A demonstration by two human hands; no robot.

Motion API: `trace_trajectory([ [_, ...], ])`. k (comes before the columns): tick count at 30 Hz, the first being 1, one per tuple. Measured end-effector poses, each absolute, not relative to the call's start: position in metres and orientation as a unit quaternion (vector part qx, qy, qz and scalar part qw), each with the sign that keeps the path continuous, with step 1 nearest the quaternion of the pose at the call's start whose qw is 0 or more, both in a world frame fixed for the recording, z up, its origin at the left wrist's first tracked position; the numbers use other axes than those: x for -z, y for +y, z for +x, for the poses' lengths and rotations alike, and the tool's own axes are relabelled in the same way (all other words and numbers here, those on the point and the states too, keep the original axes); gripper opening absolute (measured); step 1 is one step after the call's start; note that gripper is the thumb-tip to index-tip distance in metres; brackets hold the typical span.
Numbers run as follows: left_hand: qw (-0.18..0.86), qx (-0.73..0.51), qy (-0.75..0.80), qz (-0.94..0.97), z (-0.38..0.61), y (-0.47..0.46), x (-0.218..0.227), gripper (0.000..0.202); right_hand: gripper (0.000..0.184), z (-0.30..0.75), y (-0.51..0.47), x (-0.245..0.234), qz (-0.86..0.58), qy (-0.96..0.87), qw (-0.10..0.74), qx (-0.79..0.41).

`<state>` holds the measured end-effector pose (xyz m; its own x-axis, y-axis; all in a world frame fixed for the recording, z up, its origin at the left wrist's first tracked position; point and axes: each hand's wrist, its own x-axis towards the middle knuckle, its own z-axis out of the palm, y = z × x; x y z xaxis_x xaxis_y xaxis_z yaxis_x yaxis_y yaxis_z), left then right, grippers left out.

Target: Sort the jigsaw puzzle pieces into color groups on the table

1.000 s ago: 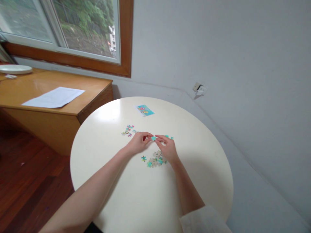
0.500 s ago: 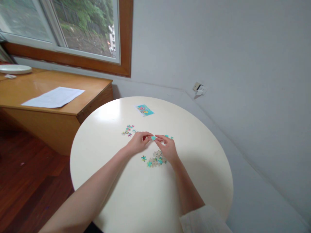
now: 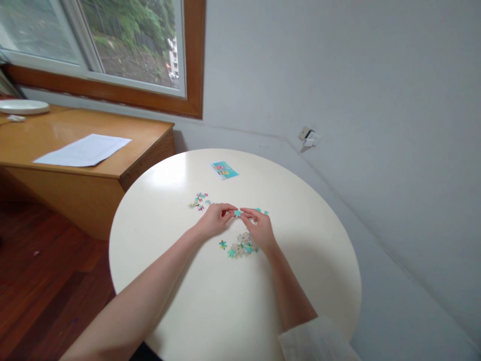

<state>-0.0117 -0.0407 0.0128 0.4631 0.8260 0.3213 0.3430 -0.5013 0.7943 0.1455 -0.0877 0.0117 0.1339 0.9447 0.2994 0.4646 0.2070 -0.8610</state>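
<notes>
Between the fingertips of both hands is a turquoise jigsaw puzzle piece (image 3: 237, 213). My left hand (image 3: 215, 219) pinches its left side, and my right hand (image 3: 258, 226) pinches its right side. Whether it is one piece or more joined together is too small to tell. Just below the hands lies a pile of puzzle pieces (image 3: 243, 246), several of them grey side up. One green and yellow piece (image 3: 223, 244) sits apart, left of that pile. Beyond my left hand is a loose group of multicoloured pieces (image 3: 197, 201). A few turquoise pieces (image 3: 258, 210) show behind my right hand, partly hidden.
A small colourful picture card (image 3: 224, 170) lies toward the far side of the round white table (image 3: 158, 235). At the left stands a wooden desk (image 3: 150, 131) with a white paper sheet (image 3: 84, 150) and a round white object (image 3: 23, 107). A wall borders the table's right side.
Almost nothing differs. Both hands keep their pinch on the puzzle piece in nearly the same place, and the whole view has shifted very slightly.
</notes>
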Motion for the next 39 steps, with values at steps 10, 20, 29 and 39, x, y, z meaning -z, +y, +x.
trace_trajectory([
  [10, 0.323, -0.362, 0.373, 0.791, -0.0103, -0.0378, -0.0080, 0.023, 0.024, 0.1451, -0.0881, -0.0141, -0.575, -0.608, 0.486, -0.250],
  [20, 0.319, -0.365, 0.375, 0.790, -0.0104, -0.0378, -0.0086, 0.022, 0.028, 0.1459, -0.0881, -0.0125, -0.572, -0.613, 0.480, -0.258],
  [29, 0.318, -0.366, 0.369, 0.792, -0.0105, -0.0383, -0.0088, 0.023, 0.024, 0.1457, -0.0883, -0.0120, -0.570, -0.613, 0.481, -0.260],
  [39, 0.308, -0.366, 0.371, 0.796, -0.0107, -0.0376, -0.0071, 0.019, 0.022, 0.1453, -0.0879, -0.0142, -0.573, -0.613, 0.481, -0.254],
])
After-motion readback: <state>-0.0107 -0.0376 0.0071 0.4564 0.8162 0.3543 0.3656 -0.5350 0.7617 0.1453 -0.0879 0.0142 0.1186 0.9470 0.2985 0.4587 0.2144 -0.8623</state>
